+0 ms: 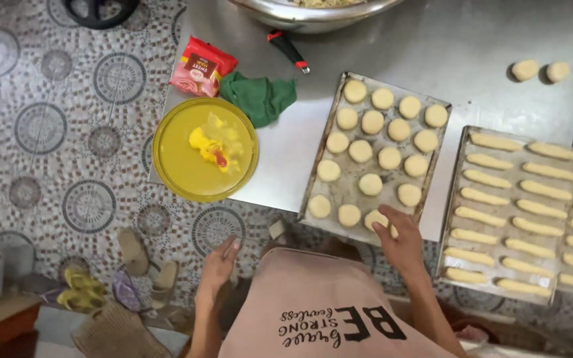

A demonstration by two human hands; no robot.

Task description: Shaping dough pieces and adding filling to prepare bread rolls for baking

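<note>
A metal baking tray (351, 180) with several round dough pieces (370, 183) lies on the steel table in front of me. My right hand (400, 240) rests at the tray's near edge, fingers on a round dough piece (375, 219) there. My left hand (220, 264) hangs below the table edge, fingers loosely apart and holding nothing. A yellow plastic lid or plate (205, 148) with a yellow and red scrap on it sits at the table's left corner.
A second tray (461, 199) with several long dough sticks lies on the right. A green cloth (258, 97), a red snack packet (201, 66), a red-handled tool (288, 50) and a steel bowl (313, 14) sit farther back. Two loose dough balls (540, 70) lie far right. Sandals (134, 252) lie on the patterned floor.
</note>
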